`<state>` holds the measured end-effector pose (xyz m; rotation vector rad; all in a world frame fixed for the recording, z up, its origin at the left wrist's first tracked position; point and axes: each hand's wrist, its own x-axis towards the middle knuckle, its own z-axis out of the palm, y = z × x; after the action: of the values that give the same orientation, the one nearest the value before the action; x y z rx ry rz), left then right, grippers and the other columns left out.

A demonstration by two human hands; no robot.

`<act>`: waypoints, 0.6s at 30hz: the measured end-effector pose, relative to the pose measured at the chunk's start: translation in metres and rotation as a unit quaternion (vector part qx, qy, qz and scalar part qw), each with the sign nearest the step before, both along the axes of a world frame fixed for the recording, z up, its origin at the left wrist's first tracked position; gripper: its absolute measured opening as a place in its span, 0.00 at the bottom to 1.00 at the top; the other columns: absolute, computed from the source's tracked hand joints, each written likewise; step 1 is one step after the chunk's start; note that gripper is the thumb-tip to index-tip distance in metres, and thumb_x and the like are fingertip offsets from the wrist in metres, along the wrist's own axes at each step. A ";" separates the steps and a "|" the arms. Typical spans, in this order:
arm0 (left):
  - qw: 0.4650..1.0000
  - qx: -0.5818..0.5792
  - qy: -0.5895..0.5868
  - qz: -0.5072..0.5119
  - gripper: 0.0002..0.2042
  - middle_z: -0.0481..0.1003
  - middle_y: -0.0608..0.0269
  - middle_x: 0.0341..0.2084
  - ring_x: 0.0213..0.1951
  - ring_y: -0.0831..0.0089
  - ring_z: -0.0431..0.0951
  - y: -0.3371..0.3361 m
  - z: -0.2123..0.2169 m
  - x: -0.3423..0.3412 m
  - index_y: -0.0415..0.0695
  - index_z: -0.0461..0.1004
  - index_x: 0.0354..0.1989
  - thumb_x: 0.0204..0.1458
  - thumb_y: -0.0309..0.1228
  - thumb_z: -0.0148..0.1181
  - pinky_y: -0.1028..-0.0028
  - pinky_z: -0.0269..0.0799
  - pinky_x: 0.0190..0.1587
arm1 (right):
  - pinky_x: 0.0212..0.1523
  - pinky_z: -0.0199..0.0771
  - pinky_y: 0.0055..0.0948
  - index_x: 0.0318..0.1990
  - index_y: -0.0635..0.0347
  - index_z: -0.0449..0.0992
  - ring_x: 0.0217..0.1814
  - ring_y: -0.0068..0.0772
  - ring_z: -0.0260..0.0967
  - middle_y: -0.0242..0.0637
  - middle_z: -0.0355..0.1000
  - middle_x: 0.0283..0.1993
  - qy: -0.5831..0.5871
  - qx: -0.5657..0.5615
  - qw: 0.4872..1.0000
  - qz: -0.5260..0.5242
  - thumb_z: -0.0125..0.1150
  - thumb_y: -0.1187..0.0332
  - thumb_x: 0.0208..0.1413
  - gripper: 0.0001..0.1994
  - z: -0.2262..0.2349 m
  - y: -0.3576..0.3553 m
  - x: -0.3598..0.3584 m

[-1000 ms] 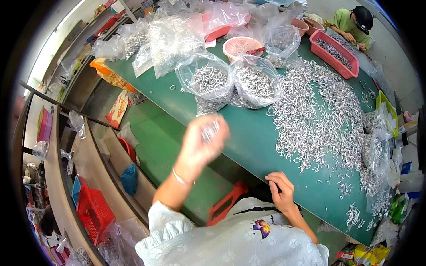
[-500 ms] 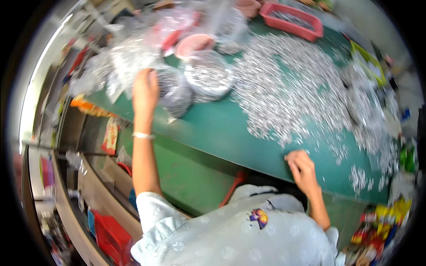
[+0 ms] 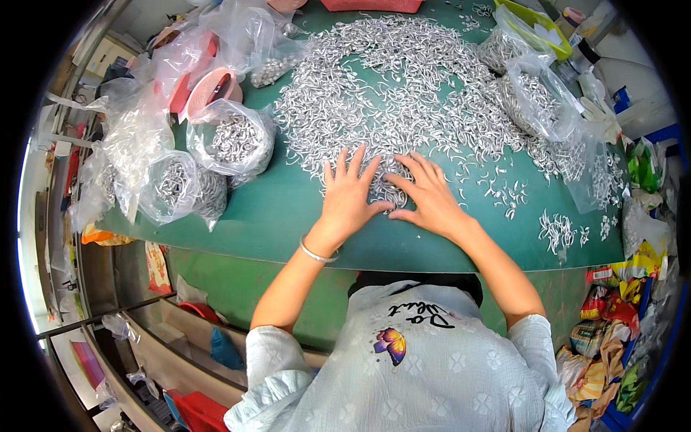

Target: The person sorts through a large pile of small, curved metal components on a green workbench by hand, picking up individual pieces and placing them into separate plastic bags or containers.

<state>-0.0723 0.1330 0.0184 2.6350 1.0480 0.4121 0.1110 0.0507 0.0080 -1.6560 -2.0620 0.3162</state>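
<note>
left hand (image 3: 348, 198) and right hand (image 3: 430, 196), fingers spread flat, gripping nothing, press the near edge of the silver metal hook pile (image 3: 389, 93) on the green table (image 3: 281, 216), clear bags of hooks (image 3: 234, 140) left, shelving below.

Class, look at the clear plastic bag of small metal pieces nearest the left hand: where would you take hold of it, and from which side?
Grip the bag by its loose plastic rim, coming from above. It stands open-topped and slumped on the green table, metal pieces pooled low, so the crumpled film round the mouth is probably the only gatherable part; a side squeeze would likely spill them. The left hand lies flat just to its right.
</note>
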 end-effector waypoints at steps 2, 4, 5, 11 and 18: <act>0.999 0.000 -0.001 -0.034 0.29 0.64 0.56 0.60 0.64 0.46 0.56 0.002 -0.003 -0.012 0.49 0.70 0.57 0.44 0.37 0.69 0.47 0.50 0.64 | 0.61 0.58 0.44 0.50 0.54 0.74 0.66 0.47 0.56 0.40 0.62 0.62 0.018 0.002 1.000 0.012 0.68 0.66 0.48 0.20 0.001 -0.008 0.011; 0.997 0.013 0.008 -0.075 0.25 0.65 0.56 0.57 0.62 0.48 0.59 -0.003 -0.009 -0.027 0.48 0.71 0.54 0.45 0.34 0.68 0.49 0.52 0.64 | 0.57 0.60 0.43 0.45 0.56 0.75 0.61 0.45 0.60 0.38 0.65 0.57 0.021 0.027 0.999 0.001 0.65 0.71 0.48 0.15 -0.001 -0.017 0.026; 0.995 0.020 0.009 -0.099 0.23 0.66 0.57 0.56 0.61 0.49 0.60 -0.003 -0.012 -0.031 0.47 0.72 0.52 0.46 0.33 0.67 0.50 0.53 0.63 | 0.55 0.61 0.42 0.43 0.56 0.76 0.59 0.44 0.62 0.38 0.67 0.54 0.021 0.040 0.999 -0.008 0.64 0.73 0.48 0.13 -0.002 -0.022 0.036; 0.995 0.040 -0.090 0.019 0.19 0.67 0.55 0.54 0.59 0.49 0.62 0.007 -0.010 -0.032 0.45 0.73 0.48 0.45 0.27 0.67 0.55 0.58 0.60 | 0.51 0.65 0.40 0.41 0.59 0.75 0.51 0.46 0.65 0.40 0.69 0.48 0.070 0.042 0.986 -0.146 0.62 0.78 0.47 0.12 0.002 -0.025 0.071; 0.990 0.029 -0.137 -0.020 0.09 0.73 0.57 0.43 0.47 0.57 0.72 0.024 -0.010 -0.038 0.41 0.73 0.36 0.47 0.19 0.62 0.66 0.68 0.48 | 0.63 0.56 0.44 0.48 0.56 0.74 0.66 0.47 0.56 0.39 0.63 0.62 0.017 0.001 0.999 0.039 0.70 0.64 0.44 0.21 0.014 -0.004 -0.003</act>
<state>-0.1102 0.1572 0.0086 2.5486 0.9058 0.7798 0.1082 0.0471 0.0216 -1.5621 -2.1046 0.3660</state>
